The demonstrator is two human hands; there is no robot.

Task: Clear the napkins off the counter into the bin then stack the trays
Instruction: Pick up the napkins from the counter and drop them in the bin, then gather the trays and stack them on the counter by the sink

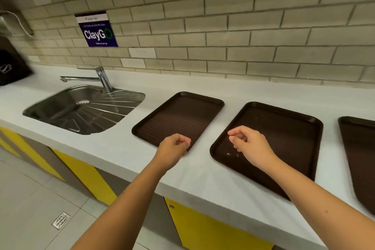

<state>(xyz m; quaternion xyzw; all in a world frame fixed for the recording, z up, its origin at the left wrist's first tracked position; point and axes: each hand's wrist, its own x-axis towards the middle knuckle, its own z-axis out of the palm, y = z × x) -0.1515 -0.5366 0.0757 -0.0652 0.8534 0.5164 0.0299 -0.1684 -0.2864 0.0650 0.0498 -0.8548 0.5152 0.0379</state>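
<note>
On the white surface (182, 178) lie three brown trays, side by side and apart. Left tray (182, 113) sits at 12 o'clock, middle tray (284, 138) at 2 o'clock, and right tray (361, 148) at 3 o'clock, cut off by the frame edge. Left hand (173, 148) is closed in a fist over the left tray's near rim, with nothing seen in it. Right hand (247, 142) is curled over the middle tray's near-left corner, thumb against fingertips; whether it pinches anything cannot be told. Tiny white scraps (228, 154) lie beneath it. A blurred dark shape (10, 63) at 9 o'clock is unreadable.
</note>
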